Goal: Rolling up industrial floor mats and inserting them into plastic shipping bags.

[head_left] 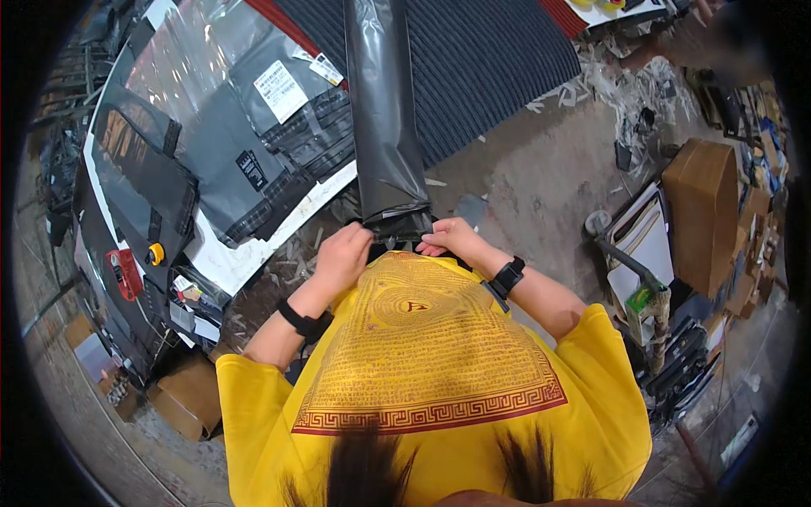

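The near end of a long dark package stops just short of the person's waist, while its far end runs past the upper edge of the view. The left hand pinches its near left corner and the right hand pinches the right one (some fingertips are hidden there). Along its right side lies a ribbed dark mat; beyond the mat's edge, brown floor opens out, littered with scraps. To the left, a white edge borders clear plastic bags with dark folded goods inside. A tall cardboard box stands at the right, its contents hidden; another carton sits at the lower left. A white printed label and a small black tag mark the bags, and rows of script cover the yellow shirt.
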Tool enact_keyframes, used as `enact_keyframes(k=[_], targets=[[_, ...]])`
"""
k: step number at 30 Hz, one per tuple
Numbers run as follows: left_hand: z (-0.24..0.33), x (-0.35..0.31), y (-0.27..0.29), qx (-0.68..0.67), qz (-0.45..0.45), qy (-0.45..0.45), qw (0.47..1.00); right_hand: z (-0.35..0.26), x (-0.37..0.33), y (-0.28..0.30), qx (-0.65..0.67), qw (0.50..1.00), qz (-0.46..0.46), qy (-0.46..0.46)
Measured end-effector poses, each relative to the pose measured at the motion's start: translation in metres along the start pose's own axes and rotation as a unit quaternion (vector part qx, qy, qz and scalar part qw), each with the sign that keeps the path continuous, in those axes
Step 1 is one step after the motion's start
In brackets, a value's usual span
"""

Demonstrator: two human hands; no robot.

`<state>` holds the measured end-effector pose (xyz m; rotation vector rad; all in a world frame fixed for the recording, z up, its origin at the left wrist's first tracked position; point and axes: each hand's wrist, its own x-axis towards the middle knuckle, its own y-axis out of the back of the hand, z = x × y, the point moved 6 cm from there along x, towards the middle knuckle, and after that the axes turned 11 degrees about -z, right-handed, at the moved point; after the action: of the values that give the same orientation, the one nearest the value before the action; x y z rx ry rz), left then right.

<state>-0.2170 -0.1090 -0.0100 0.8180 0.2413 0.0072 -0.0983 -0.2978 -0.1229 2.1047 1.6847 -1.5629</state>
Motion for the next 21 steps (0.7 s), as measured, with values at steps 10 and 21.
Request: enact_keyframes(k=[10,21], targets=[[0.031,0.072,-0.046,-0.121,-0.069,-0.013,0.990,-0.011,-0.010,-0.006,-0.075,0.993,-0.003,0.095],[-0.114,-0.114,-0.057,0.205,-0.392,0.112,0.890,-0.011,-0.013,0.006,-0.048,0.993,-0.028,0.101]])
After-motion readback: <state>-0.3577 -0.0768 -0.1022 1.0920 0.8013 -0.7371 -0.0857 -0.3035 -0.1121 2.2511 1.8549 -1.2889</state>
